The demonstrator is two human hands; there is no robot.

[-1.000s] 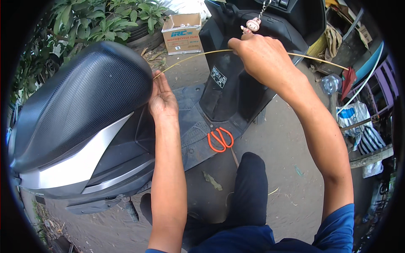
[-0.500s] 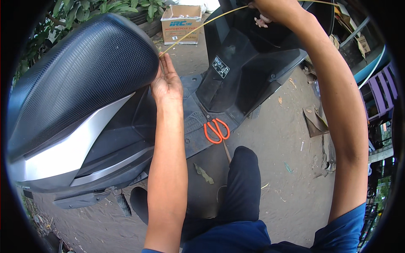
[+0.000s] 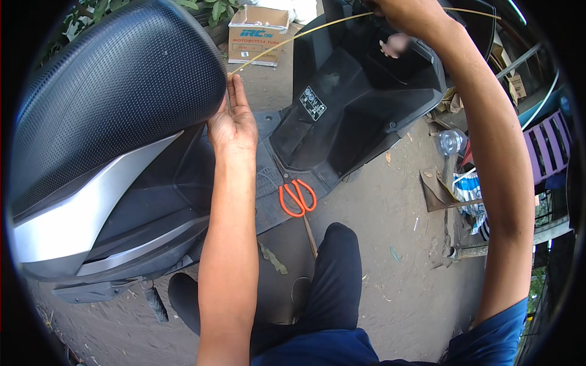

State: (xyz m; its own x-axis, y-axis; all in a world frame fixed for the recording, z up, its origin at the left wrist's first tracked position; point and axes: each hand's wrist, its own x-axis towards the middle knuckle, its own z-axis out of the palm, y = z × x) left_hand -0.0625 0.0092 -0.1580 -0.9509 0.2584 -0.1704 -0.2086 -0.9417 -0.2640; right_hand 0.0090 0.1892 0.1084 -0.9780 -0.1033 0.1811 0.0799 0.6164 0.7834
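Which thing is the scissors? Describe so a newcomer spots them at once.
Start at the scooter with its big black textured seat, then drop to its dark footboard by the person's knee. The scissors lie flat there, the only thing with bright orange loop handles.

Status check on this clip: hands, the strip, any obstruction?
Left hand pinning yellow strip at scooter seat edge. Right hand gripping strip's far end, taut. Orange scissors idle on footboard.
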